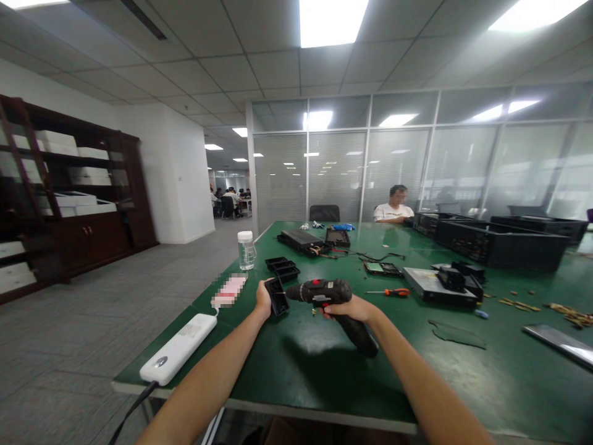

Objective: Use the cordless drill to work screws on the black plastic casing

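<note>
In my right hand (354,309) is a black cordless drill (327,292), its chuck pointing left. My left hand (264,299) grips a small black plastic tray (278,298), tilted up above the table. The drill's front end reaches the tray; whether its bit touches the plastic, I cannot tell. Just behind the left hand lie more black plastic trays (282,268). To the right of the drill, an orange-handled screwdriver (393,292) lies on the green tabletop (333,377).
A white power strip (180,346) lies along the left edge near a lidded bottle (246,250). Metal drive units (435,287) and large black computer cases (500,241) stand on the right. Behind the table sits another person (393,210).
</note>
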The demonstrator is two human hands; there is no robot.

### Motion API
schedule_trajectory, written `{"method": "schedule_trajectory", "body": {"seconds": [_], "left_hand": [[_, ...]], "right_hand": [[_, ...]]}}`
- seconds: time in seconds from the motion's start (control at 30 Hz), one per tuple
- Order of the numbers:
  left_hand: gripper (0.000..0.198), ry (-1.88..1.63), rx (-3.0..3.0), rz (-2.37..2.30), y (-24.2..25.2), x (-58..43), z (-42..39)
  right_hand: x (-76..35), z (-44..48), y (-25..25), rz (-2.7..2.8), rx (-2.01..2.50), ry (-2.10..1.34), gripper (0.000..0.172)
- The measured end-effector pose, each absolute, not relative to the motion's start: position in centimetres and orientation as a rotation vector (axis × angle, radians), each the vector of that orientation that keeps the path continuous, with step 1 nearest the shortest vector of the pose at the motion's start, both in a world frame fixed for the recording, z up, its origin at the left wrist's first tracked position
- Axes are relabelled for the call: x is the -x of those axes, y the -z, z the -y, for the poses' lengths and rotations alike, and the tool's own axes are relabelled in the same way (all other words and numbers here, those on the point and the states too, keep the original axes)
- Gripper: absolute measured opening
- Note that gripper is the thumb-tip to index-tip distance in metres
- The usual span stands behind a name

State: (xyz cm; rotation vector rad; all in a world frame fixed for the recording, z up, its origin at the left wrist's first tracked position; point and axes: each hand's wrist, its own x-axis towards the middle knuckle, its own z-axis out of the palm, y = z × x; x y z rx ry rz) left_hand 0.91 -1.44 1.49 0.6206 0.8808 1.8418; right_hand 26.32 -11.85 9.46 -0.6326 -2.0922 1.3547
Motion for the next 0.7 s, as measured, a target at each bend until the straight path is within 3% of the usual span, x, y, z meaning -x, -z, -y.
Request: {"method": "schedule_trajectory", "body": {"seconds": [0.7], "left_hand": [[0.028,-1.853,-0.653,-0.881,-1.07,-0.80,0.99]], "right_hand": [[-26.54,11.61,-9.27,2.073,0.662,-1.386,0.030]]}}
